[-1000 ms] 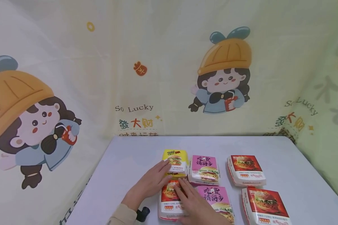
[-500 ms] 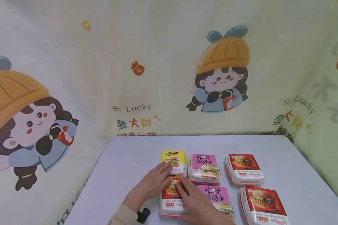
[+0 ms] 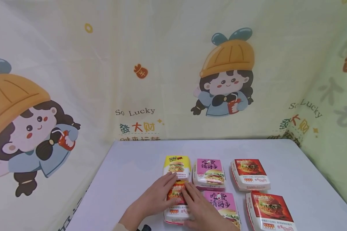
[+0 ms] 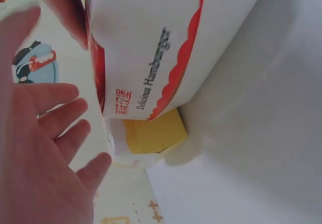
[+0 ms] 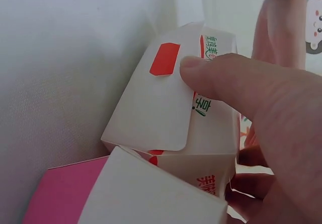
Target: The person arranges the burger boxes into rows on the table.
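A red-and-white burger box point(image 3: 177, 210) lies at the near left of the group, its back edge close to a yellow burger box point(image 3: 177, 166). My left hand point(image 3: 156, 197) reaches over the red box's top, its fingers straight and apart in the left wrist view. The fingertips lie near the line between the two boxes. My right hand point(image 3: 203, 208) lies over the right part of the red box with extended fingers. In the right wrist view its thumb point(image 5: 216, 75) presses the white front flap point(image 5: 151, 105); its other fingers are partly hidden.
Two pink burger boxes point(image 3: 208, 173) stand right of the hands, one behind the other. Two more red-and-white boxes point(image 3: 249, 175) lie farther right. A white table point(image 3: 127, 160) carries everything, and a printed curtain point(image 3: 167, 80) hangs behind and at the sides.
My left hand has drawn back toward me, uncovering more of the yellow box. My right hand keeps its place on the red-and-white box. The head view has shifted slightly.
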`<state>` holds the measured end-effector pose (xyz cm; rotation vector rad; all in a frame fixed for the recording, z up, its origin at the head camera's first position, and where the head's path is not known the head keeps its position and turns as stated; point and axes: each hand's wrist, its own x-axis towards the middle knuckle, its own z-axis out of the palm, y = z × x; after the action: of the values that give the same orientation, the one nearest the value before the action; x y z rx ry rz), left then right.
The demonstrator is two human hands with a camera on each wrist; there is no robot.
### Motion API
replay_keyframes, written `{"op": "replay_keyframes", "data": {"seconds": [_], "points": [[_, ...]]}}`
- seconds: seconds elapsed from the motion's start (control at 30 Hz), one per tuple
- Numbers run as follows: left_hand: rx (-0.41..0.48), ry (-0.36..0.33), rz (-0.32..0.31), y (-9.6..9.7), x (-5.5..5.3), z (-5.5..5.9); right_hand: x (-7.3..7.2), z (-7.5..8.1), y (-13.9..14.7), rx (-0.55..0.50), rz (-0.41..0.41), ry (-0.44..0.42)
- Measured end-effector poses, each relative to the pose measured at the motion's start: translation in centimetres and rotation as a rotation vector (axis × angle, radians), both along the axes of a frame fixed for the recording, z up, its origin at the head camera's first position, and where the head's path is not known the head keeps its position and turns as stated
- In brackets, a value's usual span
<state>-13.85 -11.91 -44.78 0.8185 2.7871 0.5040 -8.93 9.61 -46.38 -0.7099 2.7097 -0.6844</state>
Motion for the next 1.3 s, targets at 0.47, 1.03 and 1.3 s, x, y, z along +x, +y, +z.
{"op": "replay_keyframes", "data": {"seconds": [0.47, 1.03, 1.3], "points": [[0.036, 0.101, -0.076, -1.0, 1.7, -1.5, -0.1, 0.1, -0.2, 0.028, 0.01, 0.152], [0.092, -0.023, -0.013, -1.1, 2.2, -1.8, -0.2, 0.2, 0.4, 0.018, 0.008, 0.129], [0.07, 0.007, 0.018, -1.0, 2.2, -1.3, -0.4, 1.2, 1.6, -0.058, -0.055, 0.06]]}}
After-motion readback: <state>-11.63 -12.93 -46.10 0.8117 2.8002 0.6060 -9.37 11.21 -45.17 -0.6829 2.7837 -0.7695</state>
